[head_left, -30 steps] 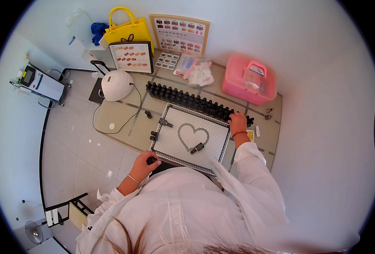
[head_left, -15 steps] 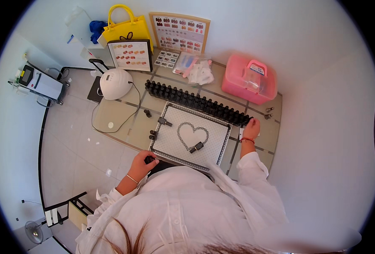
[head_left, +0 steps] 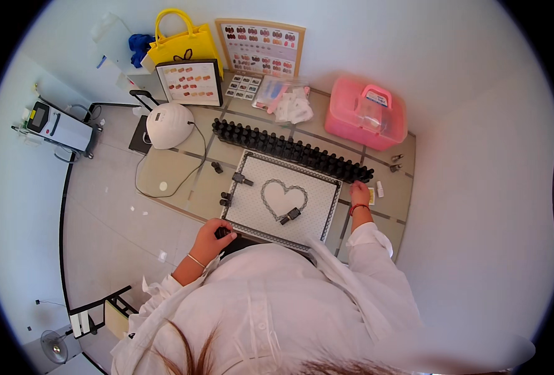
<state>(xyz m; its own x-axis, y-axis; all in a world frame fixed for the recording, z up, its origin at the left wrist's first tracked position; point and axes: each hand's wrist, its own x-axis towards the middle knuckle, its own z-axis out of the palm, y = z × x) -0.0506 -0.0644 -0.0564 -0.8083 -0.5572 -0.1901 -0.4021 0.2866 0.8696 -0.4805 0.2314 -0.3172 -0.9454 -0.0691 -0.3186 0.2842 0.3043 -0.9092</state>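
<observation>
Glass and pale, our surface carries everything within arm's reach, so we go from our body outward. Nearest us, our left hand curls around a small dark bottle at the near left corner of the white dotted mat, gripping it just off the mat's edge. Our right hand rests past the mat's right side, beside the end of the bottle row; whether its fingers are clasped or loose we cannot tell. On the mat a heart outline sits in the middle, one bottle lying at its lower tip. Beyond it a long row of dark bottles lines the far edge. Farther still stand a white dome lamp, a pink box and colour charts against the wall
</observation>
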